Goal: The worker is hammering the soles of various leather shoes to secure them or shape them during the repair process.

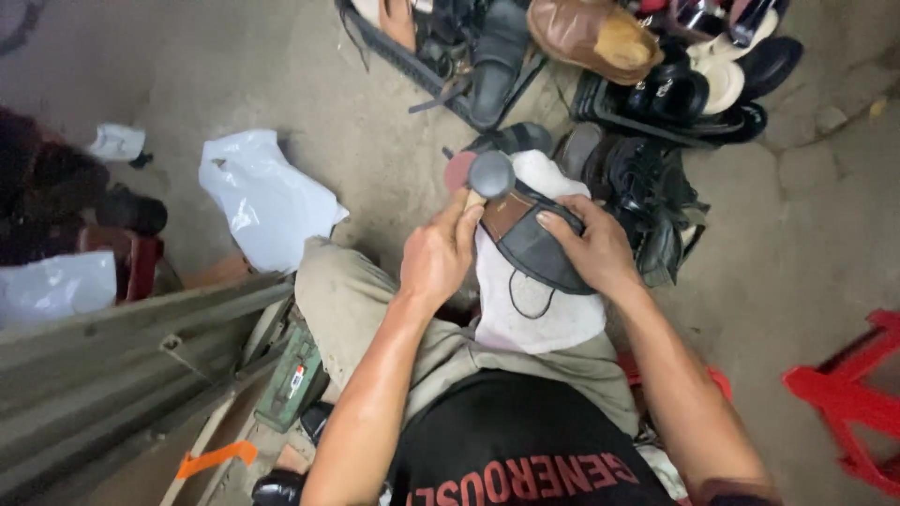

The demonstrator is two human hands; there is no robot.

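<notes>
A dark grey shoe with a brown insole [530, 239] lies on a white cloth [534, 309] over my lap. My right hand [586, 248] grips the shoe's right side, fingers curled over its edge. My left hand [439, 255] is closed round the wooden handle of a hammer with a round dark head [491, 173], held just above the shoe's toe end. A thin black thread [525, 295] hangs from the shoe across the cloth.
Piles of shoes and sandals [600, 66] lie on the concrete floor ahead. A white plastic bag [262, 197] lies to the left, beside grey metal sheets [122, 365] and a green tool box [291, 375]. A red stool [853, 394] stands at right.
</notes>
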